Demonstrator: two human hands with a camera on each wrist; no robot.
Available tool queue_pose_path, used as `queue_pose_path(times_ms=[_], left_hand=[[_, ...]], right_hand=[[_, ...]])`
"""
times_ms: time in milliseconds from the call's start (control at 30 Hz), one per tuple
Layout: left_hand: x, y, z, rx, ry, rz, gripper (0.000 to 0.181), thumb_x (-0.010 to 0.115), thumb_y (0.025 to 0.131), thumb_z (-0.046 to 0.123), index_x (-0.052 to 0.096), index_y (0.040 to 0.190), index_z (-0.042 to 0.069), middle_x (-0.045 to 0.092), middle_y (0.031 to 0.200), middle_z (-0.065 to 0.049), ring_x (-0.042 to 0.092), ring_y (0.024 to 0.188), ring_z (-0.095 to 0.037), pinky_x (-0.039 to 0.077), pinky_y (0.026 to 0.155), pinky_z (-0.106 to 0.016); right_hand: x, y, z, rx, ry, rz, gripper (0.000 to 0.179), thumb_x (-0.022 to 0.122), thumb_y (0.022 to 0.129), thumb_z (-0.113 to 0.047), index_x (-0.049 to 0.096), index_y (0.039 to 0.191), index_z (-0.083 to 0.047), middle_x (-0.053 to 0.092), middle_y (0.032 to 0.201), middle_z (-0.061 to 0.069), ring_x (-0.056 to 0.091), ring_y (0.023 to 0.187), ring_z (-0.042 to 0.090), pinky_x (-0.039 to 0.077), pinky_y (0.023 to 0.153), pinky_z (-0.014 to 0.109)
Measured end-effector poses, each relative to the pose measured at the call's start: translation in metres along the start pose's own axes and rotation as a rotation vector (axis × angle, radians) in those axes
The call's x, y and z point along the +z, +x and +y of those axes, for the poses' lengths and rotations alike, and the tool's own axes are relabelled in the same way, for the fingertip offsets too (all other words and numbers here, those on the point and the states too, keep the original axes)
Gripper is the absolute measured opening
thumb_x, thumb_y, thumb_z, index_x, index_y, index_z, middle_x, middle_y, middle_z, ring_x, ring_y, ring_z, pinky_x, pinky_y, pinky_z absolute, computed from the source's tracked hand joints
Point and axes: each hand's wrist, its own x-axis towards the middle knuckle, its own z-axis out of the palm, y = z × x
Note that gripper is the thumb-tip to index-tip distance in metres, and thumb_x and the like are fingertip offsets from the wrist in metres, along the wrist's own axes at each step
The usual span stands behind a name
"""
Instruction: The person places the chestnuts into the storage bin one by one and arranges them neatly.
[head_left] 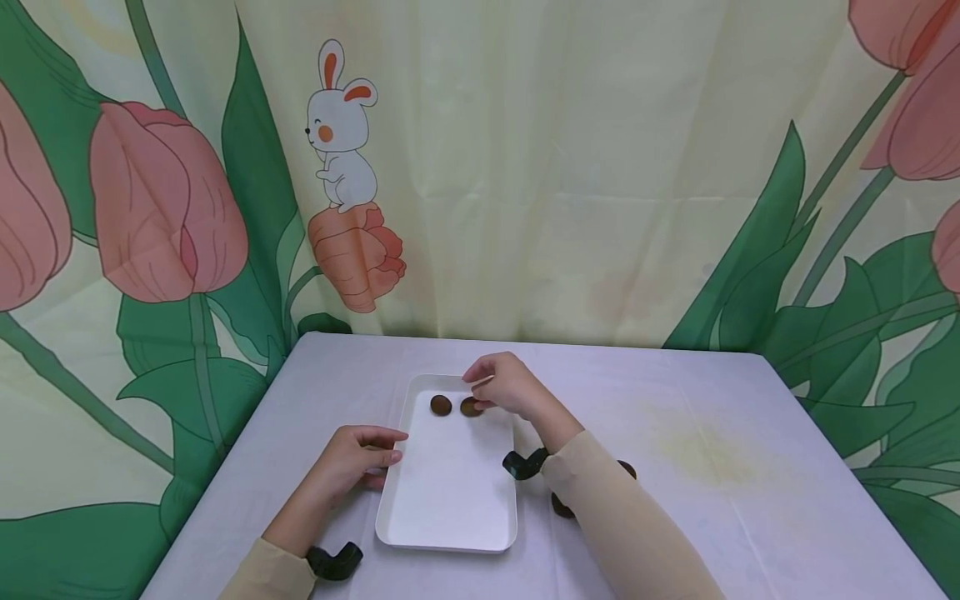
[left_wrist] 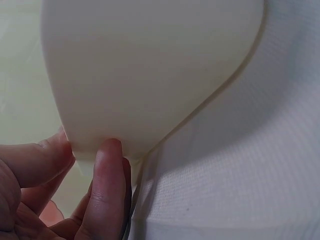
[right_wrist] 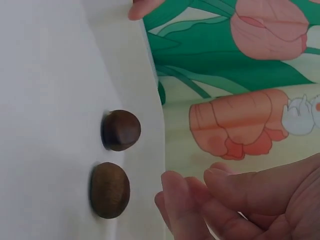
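Two brown chestnuts lie side by side at the far end of a white rectangular tray. One chestnut is glossy and dark; the other chestnut shows its lighter, duller face. My right hand hovers over the tray's far right corner, close beside the right-hand chestnut. In the right wrist view its fingers are loosely bent, hold nothing and stand apart from both chestnuts. At the tray's left edge, my left hand grips the rim, a fingertip pressing the outer wall.
Under the right forearm, partly hidden, two more brown pieces lie on the white tablecloth: one nearer piece and one farther piece. Black wrist straps sit on both arms. A printed curtain hangs behind the table.
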Motion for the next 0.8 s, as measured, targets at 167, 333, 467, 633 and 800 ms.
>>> queue_pose_path(times_ms=[167,333,467,633,800], left_hand=[[0.0,0.0,0.001,-0.007,-0.002,-0.001,0.036,0.088,0.087,0.004,0.08,0.123,0.005,0.077,0.118,-0.016,0.077,0.086,-0.02,0.067,0.065,-0.039],[-0.001,0.0,-0.001,-0.015,-0.011,-0.009,0.038,0.088,0.087,0.005,0.08,0.124,0.004,0.077,0.119,-0.018,0.078,0.086,-0.021,0.068,0.065,-0.039],[-0.001,0.001,-0.001,-0.018,-0.012,-0.012,0.039,0.088,0.087,0.005,0.079,0.125,0.004,0.077,0.119,-0.017,0.078,0.086,-0.022,0.068,0.065,-0.039],[-0.001,0.001,-0.001,-0.017,-0.001,-0.006,0.038,0.088,0.087,0.005,0.08,0.124,0.005,0.077,0.119,-0.017,0.077,0.086,-0.02,0.067,0.065,-0.038],[0.0,0.001,-0.001,-0.023,0.003,0.001,0.038,0.088,0.087,0.005,0.08,0.124,0.005,0.077,0.12,-0.016,0.077,0.087,-0.02,0.067,0.065,-0.038]], right_hand=[[-0.005,-0.006,-0.002,-0.015,0.008,0.002,0.025,0.067,0.097,0.011,0.071,0.122,0.008,0.07,0.13,0.028,0.074,0.107,0.036,0.068,0.088,0.044],[-0.012,-0.012,-0.003,-0.041,0.02,-0.001,0.025,0.065,0.097,0.011,0.07,0.122,0.01,0.07,0.131,0.029,0.072,0.111,0.041,0.068,0.088,0.045],[-0.017,-0.016,-0.001,-0.054,0.021,-0.002,0.026,0.064,0.098,0.01,0.069,0.123,0.01,0.069,0.132,0.03,0.07,0.115,0.043,0.069,0.087,0.042],[-0.024,-0.024,-0.001,-0.052,0.007,0.006,0.027,0.063,0.099,0.009,0.07,0.125,0.009,0.068,0.134,0.03,0.068,0.118,0.045,0.069,0.085,0.04],[-0.032,-0.033,-0.001,-0.047,0.0,0.016,0.027,0.064,0.099,0.009,0.071,0.125,0.007,0.069,0.134,0.029,0.069,0.116,0.042,0.069,0.085,0.04]])
